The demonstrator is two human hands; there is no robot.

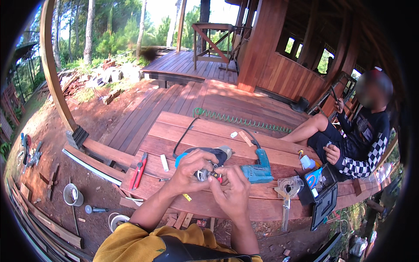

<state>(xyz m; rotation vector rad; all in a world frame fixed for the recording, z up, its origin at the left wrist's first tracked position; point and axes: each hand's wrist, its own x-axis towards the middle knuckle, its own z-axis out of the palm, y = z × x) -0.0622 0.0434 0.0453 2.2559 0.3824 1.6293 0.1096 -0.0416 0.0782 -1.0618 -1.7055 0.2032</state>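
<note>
My left hand (192,170) is closed around the grey metal end of a corded power tool (203,174), above the plank table (170,137). My right hand (231,190) is closed too, its fingertips pinching a small red piece (218,178) at the tool's end. My fingers partly hide that piece and its exact kind. Just past my hands is a dark grey and blue body (220,153), partly covered by them. To the right of my fingers, a teal drill (258,169) lies on its side. Red-handled pliers (139,170) and a white stick (164,163) rest on the left.
A clear plastic tool base (288,188) and an open black case (321,192) stand on the right. A co-worker (362,118) sits beyond them. Behind the table a green coiled hose (244,120) crosses the deck. A bucket (73,194) stands on the ground, left.
</note>
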